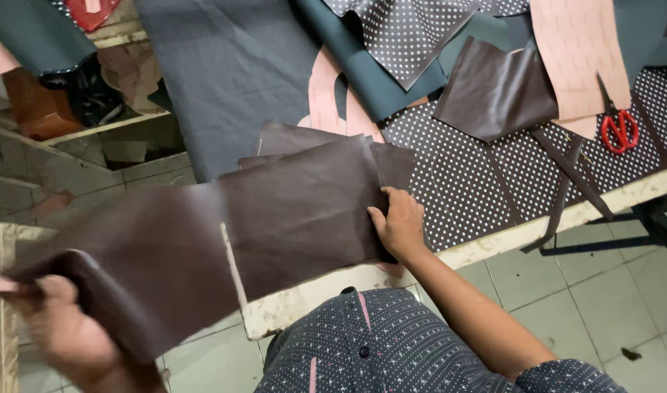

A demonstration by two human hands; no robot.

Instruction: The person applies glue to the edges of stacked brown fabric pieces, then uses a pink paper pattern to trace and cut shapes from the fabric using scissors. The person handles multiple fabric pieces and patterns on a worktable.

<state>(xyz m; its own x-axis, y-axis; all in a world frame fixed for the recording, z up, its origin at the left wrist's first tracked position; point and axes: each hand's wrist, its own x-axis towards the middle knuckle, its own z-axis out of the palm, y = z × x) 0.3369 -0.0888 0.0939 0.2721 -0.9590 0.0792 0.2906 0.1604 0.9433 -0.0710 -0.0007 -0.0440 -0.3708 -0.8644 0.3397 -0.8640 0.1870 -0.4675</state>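
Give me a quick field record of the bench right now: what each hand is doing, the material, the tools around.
left hand: grips the hanging end of the brown leather sheet, blurred
right hand: pressed flat on the same sheet at the table edge
nearby: red-handled scissors, polka-dot fabric, pink paper pattern, a second brown leather piece

A long sheet of dark brown leather (290, 211) runs from the frame's centre to the lower left. Its right part lies flat on the table edge, smooth and matte; its left end hangs off the table, curled over and blurred.
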